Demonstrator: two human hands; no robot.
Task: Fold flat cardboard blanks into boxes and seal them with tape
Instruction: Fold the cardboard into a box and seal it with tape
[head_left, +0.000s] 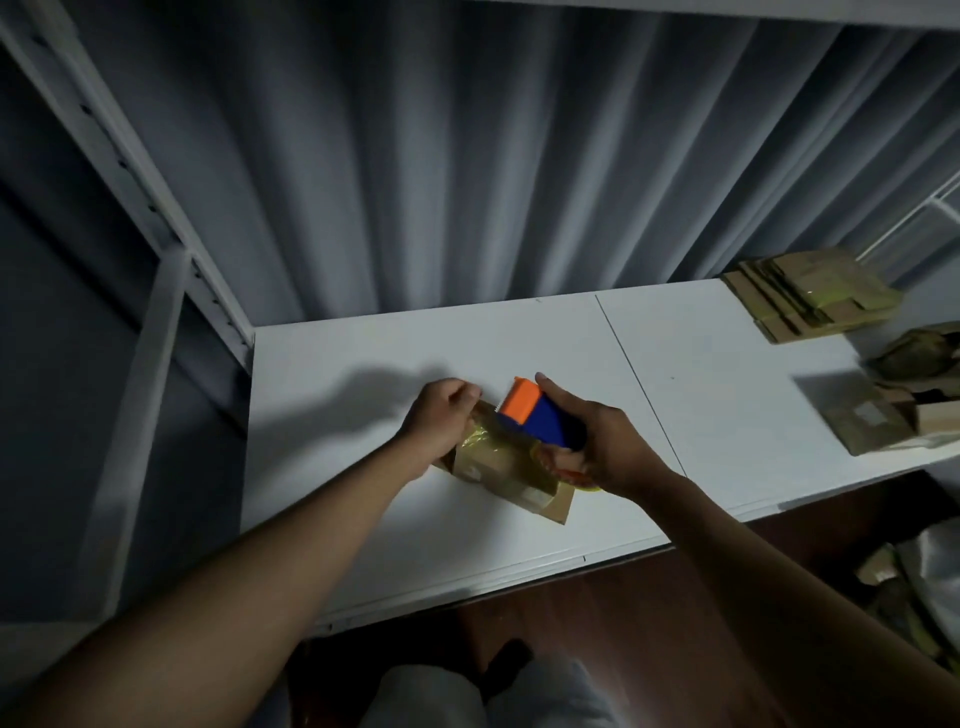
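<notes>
A grey pleated curtain fills the back of the view from ten o'clock round to two o'clock, with a white metal shelf frame slanting down the side at nine o'clock. Below it lies the white worktop, made of two panels that meet at a thin seam running from twelve toward four o'clock.

At two o'clock on the worktop sits a stack of flat cardboard blanks; just below it, at three o'clock, lie several folded boxes, partly cut by the frame's edge.

In the middle of the worktop lies the small cardboard box being worked on, with glossy yellowish tape across its upper face. The left hand rests on the box's ten o'clock end, fingers curled and pressing down on the cardboard there. The right hand grips a tape dispenser with a blue body and orange head, held just over the box at its two o'clock side, its orange end pointing toward the left hand. Whether the dispenser touches the box is not clear.
</notes>
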